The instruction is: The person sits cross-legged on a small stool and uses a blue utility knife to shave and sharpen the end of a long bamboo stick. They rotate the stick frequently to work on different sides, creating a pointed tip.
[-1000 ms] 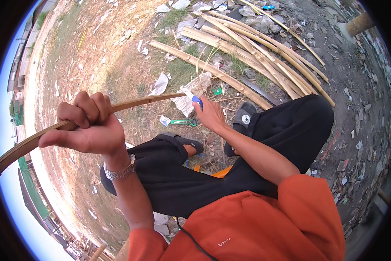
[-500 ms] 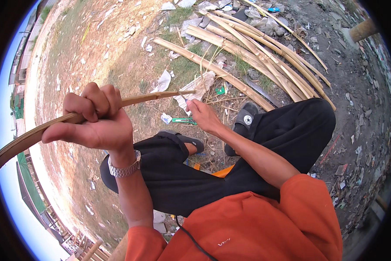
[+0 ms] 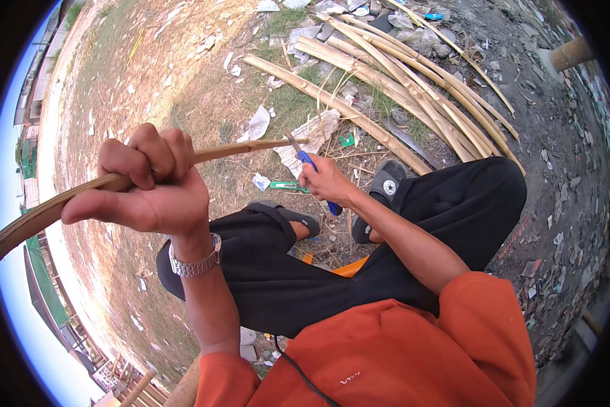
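Ground (image 3: 183, 88): dry, patchy earth with sparse grass, strewn with scraps of paper and litter, seen from above by a seated person.
Bamboo pile (image 3: 413, 95): long split pale bamboo lengths lying side by side on the ground, beyond the person's feet, well apart from both hands.
Clothing: orange shirt (image 3: 400, 353) at the lower edge, black trousers (image 3: 454, 217) over bent legs, dark shoes on the ground.
Bamboo strip (image 3: 101, 186): a long, thin, curved brown strip running from the lower left up to the middle, its far end meeting the knife.
Left hand (image 3: 149, 190): raised close to the camera, fingers curled tight around the bamboo strip, thumb pointing left; a metal wristwatch (image 3: 195, 261) sits on the wrist.
Right hand (image 3: 326, 180): lower down, near the shoes, closed around the knife's handle.
Knife (image 3: 308, 166): small, blue-handled, its short blade tip touching the far end of the bamboo strip.
Paper scrap (image 3: 311, 136): crumpled white, on the ground just beyond the knife.
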Tool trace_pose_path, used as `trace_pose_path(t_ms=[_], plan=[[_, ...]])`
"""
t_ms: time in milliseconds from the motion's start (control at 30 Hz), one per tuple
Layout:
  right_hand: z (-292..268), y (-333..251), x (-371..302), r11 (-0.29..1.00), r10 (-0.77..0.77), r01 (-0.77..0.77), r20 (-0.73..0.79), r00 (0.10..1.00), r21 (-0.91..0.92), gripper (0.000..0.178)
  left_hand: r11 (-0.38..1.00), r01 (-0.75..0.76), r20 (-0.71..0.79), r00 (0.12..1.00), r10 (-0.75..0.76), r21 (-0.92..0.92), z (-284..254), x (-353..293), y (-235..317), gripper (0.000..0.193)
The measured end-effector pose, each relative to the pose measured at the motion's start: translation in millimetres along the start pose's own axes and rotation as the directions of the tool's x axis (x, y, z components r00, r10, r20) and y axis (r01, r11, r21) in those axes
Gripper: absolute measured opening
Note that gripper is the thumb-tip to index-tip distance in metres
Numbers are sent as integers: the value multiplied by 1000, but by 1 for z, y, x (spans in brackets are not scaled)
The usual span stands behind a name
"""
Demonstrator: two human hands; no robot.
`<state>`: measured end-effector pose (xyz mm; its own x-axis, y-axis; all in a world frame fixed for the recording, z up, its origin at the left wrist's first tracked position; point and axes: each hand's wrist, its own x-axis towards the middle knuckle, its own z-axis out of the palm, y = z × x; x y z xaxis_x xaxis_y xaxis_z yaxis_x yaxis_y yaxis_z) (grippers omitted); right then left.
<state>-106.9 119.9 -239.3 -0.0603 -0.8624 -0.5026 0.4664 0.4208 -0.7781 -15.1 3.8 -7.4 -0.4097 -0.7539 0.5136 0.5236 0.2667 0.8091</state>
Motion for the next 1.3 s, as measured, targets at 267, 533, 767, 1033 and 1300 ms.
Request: trace_pose_path(t_ms=[267, 533, 767, 1033, 1300], plan=[[-9, 13, 7, 946, -301, 290, -56, 952, -147, 31, 1000, 2, -38, 999, -1, 31, 0, 3, 0, 64], [30, -19, -25, 720, -495, 298, -163, 854, -627, 22, 1000, 1, -15, 1000, -1, -22, 1, -6, 1, 64], [37, -42, -28, 580, -385, 82, -184, 904, -810, 22, 998, -32, -10, 999, 31, -51, -8, 2, -2, 68], [20, -12, -22, 626, -310, 5, -244, 919, -779, 25, 1000, 8, 99, 995, -6, -28, 13, -9, -4, 66], [3, 12, -7, 619, -413, 74, -245, 877, -782, 24, 1000, 19, 19, 1000, -19, -10, 8, -12, -1, 65]])
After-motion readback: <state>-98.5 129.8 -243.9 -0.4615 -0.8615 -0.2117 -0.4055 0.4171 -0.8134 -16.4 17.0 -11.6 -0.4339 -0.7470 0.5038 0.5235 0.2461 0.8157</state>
